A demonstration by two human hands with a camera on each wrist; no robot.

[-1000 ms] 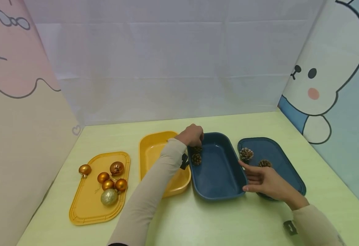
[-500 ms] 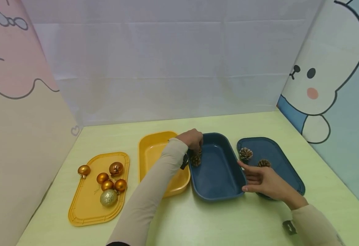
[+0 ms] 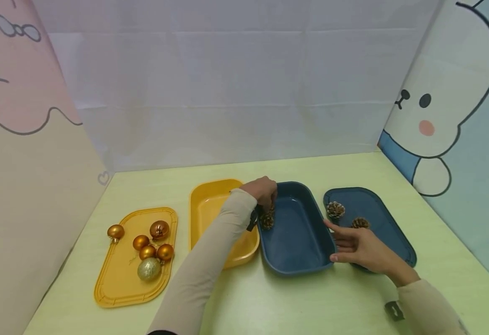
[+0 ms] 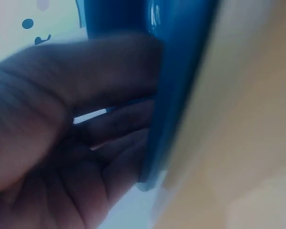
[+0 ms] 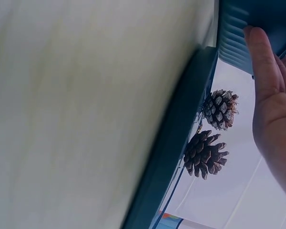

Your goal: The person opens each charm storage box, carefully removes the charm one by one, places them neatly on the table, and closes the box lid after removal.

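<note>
My left hand [image 3: 262, 191] reaches over the left rim of a deep blue bin [image 3: 296, 232], fingers pointing down beside brown pine cones [image 3: 267, 219]. In the left wrist view the blue rim hides its fingertips, so I cannot tell whether they grip a pine cone. My right hand [image 3: 359, 246] touches the bin's right side with extended fingers [image 5: 261, 52]. Behind that hand, a flat blue tray [image 3: 384, 218] carries a frosted pine cone [image 3: 335, 210] and a darker pine cone [image 3: 360, 223]. Both also show in the right wrist view.
A yellow bin [image 3: 204, 188] stands against the blue bin's left side, partly under my left forearm. Farther left lies a yellow tray [image 3: 118, 279] with several gold and copper baubles, one bauble [image 3: 115, 231] at its edge. A white wall [image 3: 236, 93] closes the back.
My left hand has lowered slightly into the blue bin and now covers more of the pine cones there. My right hand keeps its place at the bin's side.
</note>
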